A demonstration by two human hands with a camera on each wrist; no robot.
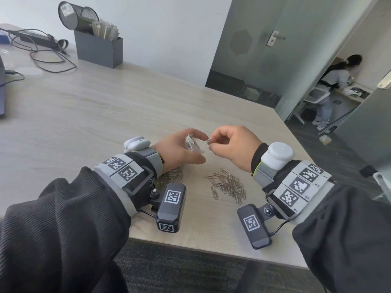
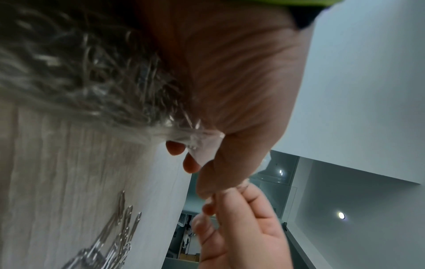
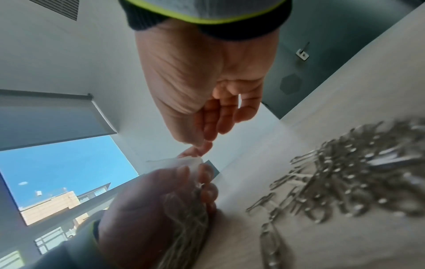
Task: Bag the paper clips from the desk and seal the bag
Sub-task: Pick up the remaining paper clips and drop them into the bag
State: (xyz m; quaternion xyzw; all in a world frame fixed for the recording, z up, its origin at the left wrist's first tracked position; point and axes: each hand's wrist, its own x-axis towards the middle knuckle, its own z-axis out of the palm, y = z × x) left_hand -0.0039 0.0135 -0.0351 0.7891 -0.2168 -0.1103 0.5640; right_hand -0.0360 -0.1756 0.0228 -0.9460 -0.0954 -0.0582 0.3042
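Observation:
My left hand (image 1: 179,149) holds a clear plastic bag (image 1: 193,144) just above the desk, thumb below and fingers above its mouth. The bag's lower part, full of paper clips (image 1: 171,176), lies under my left wrist. My right hand (image 1: 224,142) pinches a few paper clips (image 1: 208,141) right at the bag's mouth. A loose pile of paper clips (image 1: 229,186) lies on the desk between my wrists. In the right wrist view my right hand (image 3: 202,81) points at the bag (image 3: 184,209), which my left hand (image 3: 142,200) grips, with the pile (image 3: 356,172) beside them.
The light wooden desk (image 1: 105,115) ends close in front of me and at the right. At the back left stand a grey box (image 1: 98,48), a tipped mesh pen cup (image 1: 77,15) and black cables (image 1: 42,53). A person (image 1: 332,85) sits beyond the doorway.

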